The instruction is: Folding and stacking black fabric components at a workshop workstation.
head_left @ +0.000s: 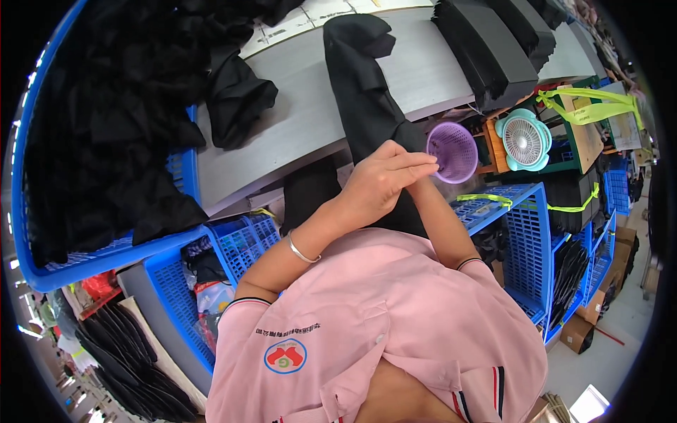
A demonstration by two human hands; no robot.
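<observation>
My left hand (pixel 377 180), with a silvery bangle (pixel 300 248) on its wrist, crosses in front of my right hand (pixel 417 189). The left fingers point right and press together at the tips; anything between them is too small to make out. Only the wrist and edge of the right hand show, its fingers hidden behind the left. A long black cloth piece (pixel 363 88) lies across the grey table (pixel 296 92), folded over at its far end. It runs down beneath both hands onto my lap.
A blue basket (pixel 106 264) heaped with black cloth (pixel 106 120) stands left, with a crumpled black piece (pixel 240 99) beside it. Black stacks (pixel 486 56) sit far right. A purple basket (pixel 453 151), a turquoise fan (pixel 523 139) and a blue crate (pixel 527 247) are right.
</observation>
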